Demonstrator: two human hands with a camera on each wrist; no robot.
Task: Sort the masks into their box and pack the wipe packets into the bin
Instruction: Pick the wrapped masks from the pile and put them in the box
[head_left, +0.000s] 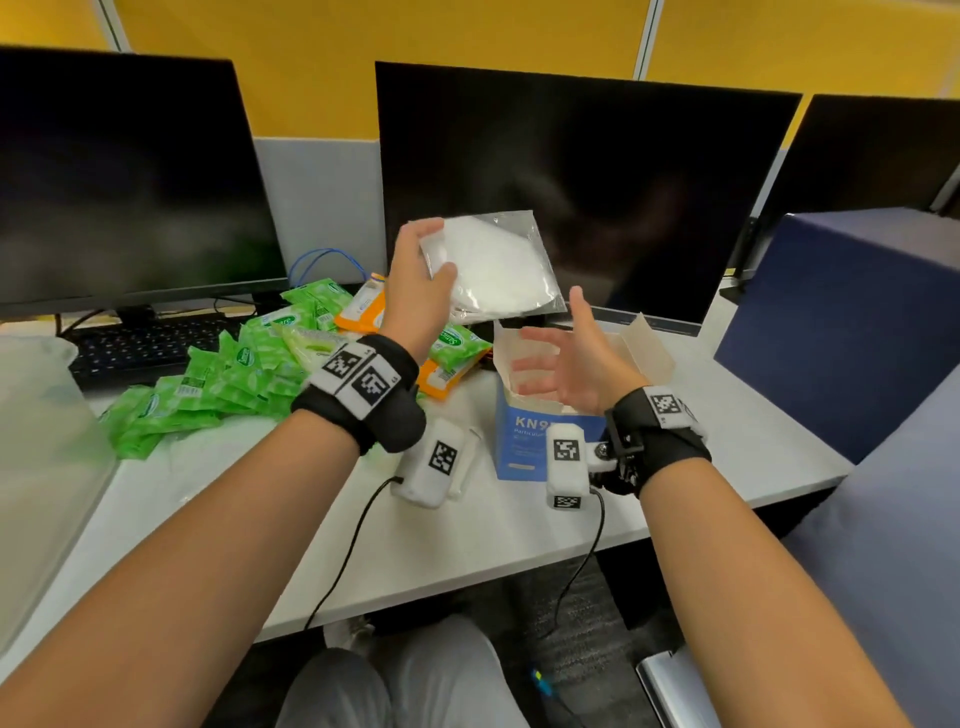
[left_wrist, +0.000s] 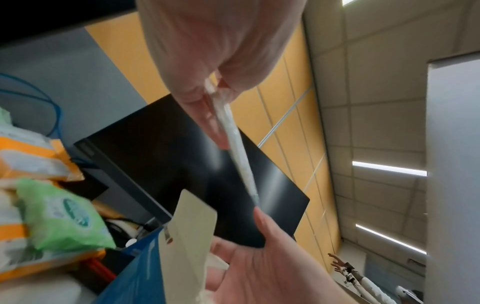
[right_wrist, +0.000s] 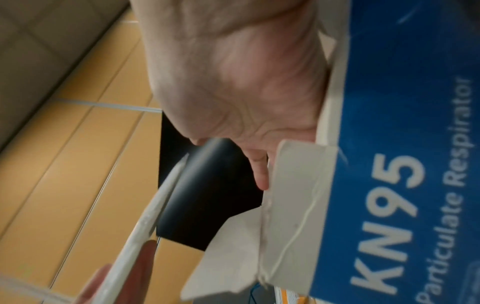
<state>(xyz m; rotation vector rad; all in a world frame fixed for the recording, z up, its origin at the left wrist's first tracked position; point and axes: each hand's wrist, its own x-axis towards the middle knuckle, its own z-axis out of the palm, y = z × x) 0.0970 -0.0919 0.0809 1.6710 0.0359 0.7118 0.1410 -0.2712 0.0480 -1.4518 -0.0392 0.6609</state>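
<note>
Bright, even overhead light is coming from ceiling strip lights (left_wrist: 389, 168) beyond the left hand (left_wrist: 207, 53), while wide-angle distortion is bending the edges and motion blur is softening both close wrist views.

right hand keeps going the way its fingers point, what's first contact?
Probably the box's left flap: the right hand, open, hovers over the open KN95 box, fingers pointing left. The bagged mask in the left hand looks higher; depth is unclear.
</note>
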